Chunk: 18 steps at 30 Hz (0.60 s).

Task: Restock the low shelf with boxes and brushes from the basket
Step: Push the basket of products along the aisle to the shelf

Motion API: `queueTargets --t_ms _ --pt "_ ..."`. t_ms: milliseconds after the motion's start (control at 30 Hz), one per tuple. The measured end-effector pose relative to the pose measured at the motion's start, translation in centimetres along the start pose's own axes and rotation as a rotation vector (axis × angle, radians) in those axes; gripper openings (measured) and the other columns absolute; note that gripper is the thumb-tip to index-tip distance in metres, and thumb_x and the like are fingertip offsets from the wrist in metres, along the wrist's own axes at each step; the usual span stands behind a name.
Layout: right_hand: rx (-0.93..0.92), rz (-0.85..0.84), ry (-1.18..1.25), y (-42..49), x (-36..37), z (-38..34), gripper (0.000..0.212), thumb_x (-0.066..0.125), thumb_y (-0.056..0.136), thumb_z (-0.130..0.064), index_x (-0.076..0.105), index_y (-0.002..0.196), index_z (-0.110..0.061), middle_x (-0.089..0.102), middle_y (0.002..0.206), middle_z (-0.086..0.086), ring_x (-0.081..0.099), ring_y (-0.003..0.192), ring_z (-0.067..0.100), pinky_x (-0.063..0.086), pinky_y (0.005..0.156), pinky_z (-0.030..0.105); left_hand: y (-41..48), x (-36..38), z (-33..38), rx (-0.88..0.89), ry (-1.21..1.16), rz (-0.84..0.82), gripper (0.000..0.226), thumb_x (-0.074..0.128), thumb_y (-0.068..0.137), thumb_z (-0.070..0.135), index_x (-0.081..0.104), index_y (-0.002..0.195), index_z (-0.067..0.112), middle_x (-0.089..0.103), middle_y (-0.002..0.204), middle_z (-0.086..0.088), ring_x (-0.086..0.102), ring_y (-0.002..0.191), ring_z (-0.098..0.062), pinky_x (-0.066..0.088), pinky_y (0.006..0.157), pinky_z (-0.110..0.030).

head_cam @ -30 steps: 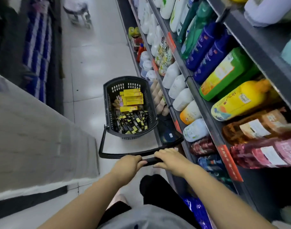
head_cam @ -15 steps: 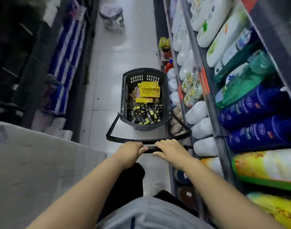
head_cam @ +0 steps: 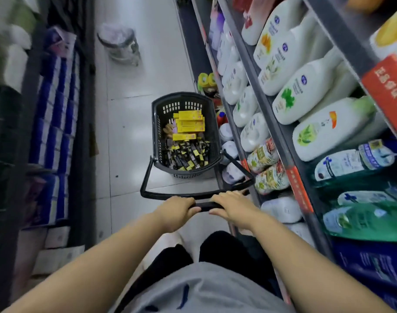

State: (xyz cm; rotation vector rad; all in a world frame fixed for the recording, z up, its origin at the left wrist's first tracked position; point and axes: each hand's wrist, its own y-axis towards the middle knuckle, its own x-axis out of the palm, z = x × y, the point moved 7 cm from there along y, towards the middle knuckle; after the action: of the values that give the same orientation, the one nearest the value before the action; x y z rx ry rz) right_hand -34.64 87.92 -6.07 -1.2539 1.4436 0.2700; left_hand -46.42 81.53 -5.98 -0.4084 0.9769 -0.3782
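Down the aisle, head view: dark grey slotted plastic basket (head_cam: 158, 123) on the pale tiled floor (head_cam: 129, 136), just beside the dark bottom shelf (head_cam: 190, 50), holding yellow cardboard boxes (head_cam: 189, 124) and black-and-yellow brush packs (head_cam: 186, 155). Left hand (head_cam: 178, 212) and right hand (head_cam: 232, 207) both clench its black bar handle (head_cam: 204, 206). Best steer straight and park close before unloading.

Grey shirt (head_cam: 206, 290) with blue marks, black trousers (head_cam: 222, 247), bare forearms (head_cam: 116, 242)

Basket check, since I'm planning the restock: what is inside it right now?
Yellow boxes are stacked at the far end of the basket, small black-and-yellow packs fill the near end, and some tan items sit beside the boxes. Anything beneath these layers is covered.
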Motion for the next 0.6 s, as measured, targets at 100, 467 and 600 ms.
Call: queueTargets --t_ms 100,467,600 --pt "0.011 0.016 0.033 3.8 -2.6 1.0 0.035 0.04 0.094 -0.05 0.052 0.108 -0.019 0.059 0.102 0.002 0.05 0.1 0.024 0.029 0.08 0.033 2.5 -2.9 -2.0 -0.011 0.006 0.031 0.036 0.035 0.1 0.038 0.054 0.098 0.007 0.063 0.099 -0.013 0.055 0.092 -0.031 0.039 0.078 -0.041" --pt "-0.028 0.13 0.028 21.4 -13.3 8.4 0.034 0.042 0.093 -0.049 0.056 0.109 -0.022 0.059 0.099 -0.001 0.051 0.098 0.022 0.024 0.076 0.029 17.2 -16.7 -9.7 -0.069 0.071 0.075 0.037 0.032 0.1 0.039 0.052 0.096 0.009 0.06 0.102 -0.011 0.052 0.092 -0.027 0.031 0.071 -0.033" --pt "-0.029 0.06 0.086 27.8 -18.6 11.7 0.035 0.042 0.094 -0.047 0.055 0.113 -0.021 0.059 0.103 0.0 0.05 0.101 0.022 0.029 0.083 0.032 23.4 -22.9 -11.6 -0.13 0.047 0.041 0.035 0.032 0.101 0.037 0.052 0.097 0.009 0.06 0.107 -0.013 0.053 0.096 -0.03 0.032 0.073 -0.034"
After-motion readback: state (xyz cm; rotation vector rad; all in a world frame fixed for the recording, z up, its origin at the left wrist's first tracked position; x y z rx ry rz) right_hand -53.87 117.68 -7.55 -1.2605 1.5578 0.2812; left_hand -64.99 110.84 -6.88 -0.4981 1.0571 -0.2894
